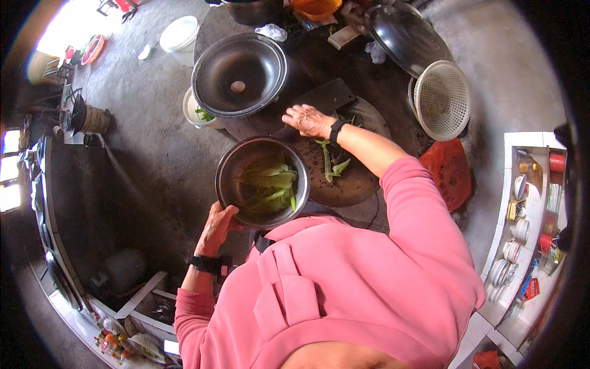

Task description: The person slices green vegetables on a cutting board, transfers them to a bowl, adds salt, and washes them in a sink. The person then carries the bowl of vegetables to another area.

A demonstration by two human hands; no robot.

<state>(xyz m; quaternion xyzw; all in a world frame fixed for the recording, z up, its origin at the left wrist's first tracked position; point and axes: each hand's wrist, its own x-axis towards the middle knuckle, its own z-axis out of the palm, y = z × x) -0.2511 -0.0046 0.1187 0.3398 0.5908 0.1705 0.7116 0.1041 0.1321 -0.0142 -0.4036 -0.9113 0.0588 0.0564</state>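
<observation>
My left hand (220, 224) grips the near left rim of a metal bowl (222, 161), tilted close to my body, with pale green vegetable pieces (269, 182) inside. My right hand (308, 121) rests on or just above the handle end of a cleaver (328, 96); whether the fingers close on its handle cannot be told. The cleaver's broad dark blade lies at the far edge of a round wooden chopping board (343, 193). Green leaf and stalk scraps (328, 163) lie on the board beneath my right forearm.
Beyond the bowl stands a large dark basin (239, 76), with a white bucket (189, 108) beside it. A white plastic colander (442, 100), a large dark lid (410, 37) and a red bag (447, 175) are at the right. Farther right, shelves (500, 221) hold stacked bowls.
</observation>
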